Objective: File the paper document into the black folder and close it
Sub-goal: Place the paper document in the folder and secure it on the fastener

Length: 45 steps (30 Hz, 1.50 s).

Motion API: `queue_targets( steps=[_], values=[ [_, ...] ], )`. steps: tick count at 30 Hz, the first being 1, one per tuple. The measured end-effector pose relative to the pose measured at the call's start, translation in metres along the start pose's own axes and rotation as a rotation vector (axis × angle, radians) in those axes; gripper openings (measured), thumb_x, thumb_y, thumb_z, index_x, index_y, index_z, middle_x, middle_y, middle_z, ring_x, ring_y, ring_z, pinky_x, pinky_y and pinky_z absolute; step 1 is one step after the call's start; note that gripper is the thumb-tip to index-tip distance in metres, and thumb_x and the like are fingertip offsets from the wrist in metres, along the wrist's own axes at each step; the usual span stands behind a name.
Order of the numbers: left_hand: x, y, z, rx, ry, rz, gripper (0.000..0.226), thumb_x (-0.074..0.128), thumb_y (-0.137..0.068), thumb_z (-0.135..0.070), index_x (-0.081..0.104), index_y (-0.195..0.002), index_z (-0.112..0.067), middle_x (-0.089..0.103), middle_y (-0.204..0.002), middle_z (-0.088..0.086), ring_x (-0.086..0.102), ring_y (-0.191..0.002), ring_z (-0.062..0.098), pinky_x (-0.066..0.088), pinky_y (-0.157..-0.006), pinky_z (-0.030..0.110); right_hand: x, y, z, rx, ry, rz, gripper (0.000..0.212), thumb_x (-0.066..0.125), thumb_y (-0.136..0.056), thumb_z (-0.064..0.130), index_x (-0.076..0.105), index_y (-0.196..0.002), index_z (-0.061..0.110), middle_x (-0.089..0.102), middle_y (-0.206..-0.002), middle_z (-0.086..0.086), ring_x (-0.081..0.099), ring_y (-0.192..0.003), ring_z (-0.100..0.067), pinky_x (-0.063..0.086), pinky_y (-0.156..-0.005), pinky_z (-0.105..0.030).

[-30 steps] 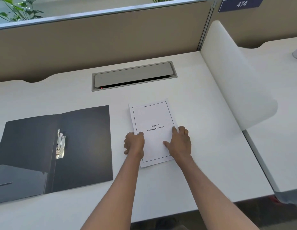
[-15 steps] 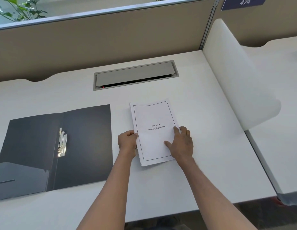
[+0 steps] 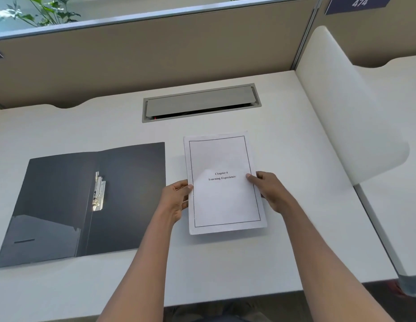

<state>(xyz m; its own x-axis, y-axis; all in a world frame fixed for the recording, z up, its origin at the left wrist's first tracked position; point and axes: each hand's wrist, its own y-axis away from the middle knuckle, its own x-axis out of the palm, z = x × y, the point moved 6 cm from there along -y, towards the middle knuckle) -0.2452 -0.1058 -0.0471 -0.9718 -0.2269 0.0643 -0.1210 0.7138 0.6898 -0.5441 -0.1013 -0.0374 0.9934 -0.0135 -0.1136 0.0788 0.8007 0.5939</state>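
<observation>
Two things sit on your white bench: the black folder, lying open at left, and the paper document beside it, seemingly lifted slightly, gripped by your left hand and right hand.

The paper document reads "Chapter 6 Learning Experience"; the blue sign on the partition reads "474".

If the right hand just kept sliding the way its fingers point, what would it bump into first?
The right hand points left across the paper, so past it likely the left hand; depth is unclear.
</observation>
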Motion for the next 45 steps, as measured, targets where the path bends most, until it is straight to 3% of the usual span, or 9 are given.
queue_targets(
  steps=[4,9,14,18,25,30,35,38,45],
  values=[
    [-0.017,0.001,0.0,0.011,0.008,-0.021,0.014,0.071,-0.094,0.0,0.069,-0.1,-0.013,0.081,-0.077,0.0,0.075,-0.062,0.013,0.061,-0.055,0.026,0.021,0.011,0.003,-0.048,-0.008,-0.003,0.028,0.064,-0.099,0.02,0.059,-0.085,-0.004,0.043,-0.074,-0.006,0.035,-0.066,-0.019,0.028,-0.053,-0.024],
    [-0.055,-0.001,-0.003,0.036,-0.019,-0.051,0.014,0.067,-0.096,0.001,0.071,-0.104,-0.01,0.079,-0.089,0.006,0.076,-0.07,0.016,0.062,-0.06,0.029,0.057,0.022,0.009,-0.104,0.04,0.031,0.034,0.064,-0.099,0.018,0.059,-0.094,-0.014,0.035,-0.081,-0.011,0.027,-0.073,-0.026,0.02,-0.061,-0.031],
    [-0.107,-0.005,-0.021,0.058,-0.024,-0.066,0.015,0.066,-0.096,0.002,0.073,-0.104,-0.009,0.08,-0.091,0.009,0.077,-0.074,0.019,0.062,-0.056,0.026,0.108,0.028,0.02,-0.078,-0.009,0.112,0.023,0.064,-0.099,0.018,0.072,-0.108,-0.001,0.063,-0.093,-0.036,0.052,-0.086,-0.024,0.033,-0.076,-0.04],
    [-0.153,-0.008,-0.029,0.05,-0.031,-0.086,0.015,0.068,-0.095,0.001,0.074,-0.103,-0.011,0.082,-0.094,0.008,0.079,-0.084,0.022,0.063,-0.061,0.029,0.152,0.027,0.022,-0.059,-0.03,0.131,0.02,0.065,-0.098,0.015,0.072,-0.107,-0.002,0.056,-0.092,-0.014,0.048,-0.088,-0.025,0.033,-0.079,-0.041],
    [-0.226,-0.013,-0.036,0.037,-0.054,-0.088,0.016,0.067,-0.096,0.0,0.075,-0.106,-0.009,0.083,-0.096,0.009,0.079,-0.082,0.021,0.063,-0.062,0.03,0.223,0.029,0.017,-0.052,-0.025,0.105,0.015,0.067,-0.096,0.013,0.074,-0.098,0.0,0.054,-0.084,-0.013,0.042,-0.081,-0.026,0.03,-0.076,-0.041],
    [-0.263,-0.01,-0.05,0.118,-0.154,-0.119,0.012,0.071,-0.094,-0.001,0.077,-0.102,-0.008,0.082,-0.091,0.01,0.079,-0.081,0.023,0.066,-0.066,0.033,0.259,0.035,0.016,-0.039,-0.067,0.084,0.012,0.068,-0.096,0.011,0.078,-0.102,0.01,0.079,-0.094,-0.012,0.062,-0.082,-0.026,0.04,-0.077,-0.041],
    [-0.297,-0.006,-0.078,0.325,-0.413,-0.255,0.015,0.074,-0.092,-0.01,0.077,-0.083,-0.022,0.08,-0.077,0.002,0.078,-0.069,0.021,0.062,-0.057,0.025,0.271,0.03,0.014,-0.019,-0.116,0.052,0.012,0.069,-0.095,0.01,0.078,-0.103,0.011,0.08,-0.104,-0.015,0.07,-0.097,-0.032,0.049,-0.093,-0.051],
    [-0.313,-0.012,-0.093,0.414,-0.519,-0.328,0.009,0.074,-0.093,-0.016,0.08,-0.099,-0.019,0.078,-0.083,0.0,0.075,-0.073,0.021,0.066,-0.066,0.032,0.276,0.027,0.015,-0.012,-0.112,0.04,0.015,0.069,-0.095,0.01,0.077,-0.108,0.009,0.079,-0.106,-0.014,0.072,-0.099,-0.031,0.048,-0.103,-0.057],
    [-0.317,-0.037,-0.107,0.383,-0.613,-0.271,0.045,0.067,-0.099,-0.021,0.062,-0.141,-0.007,0.076,-0.093,0.007,0.072,-0.098,0.027,0.058,-0.098,0.045,0.289,0.023,0.02,-0.02,-0.061,0.029,0.012,0.07,-0.095,0.011,0.078,-0.104,0.012,0.081,-0.098,-0.009,0.069,-0.088,-0.026,0.045,-0.085,-0.044]
  ],
)
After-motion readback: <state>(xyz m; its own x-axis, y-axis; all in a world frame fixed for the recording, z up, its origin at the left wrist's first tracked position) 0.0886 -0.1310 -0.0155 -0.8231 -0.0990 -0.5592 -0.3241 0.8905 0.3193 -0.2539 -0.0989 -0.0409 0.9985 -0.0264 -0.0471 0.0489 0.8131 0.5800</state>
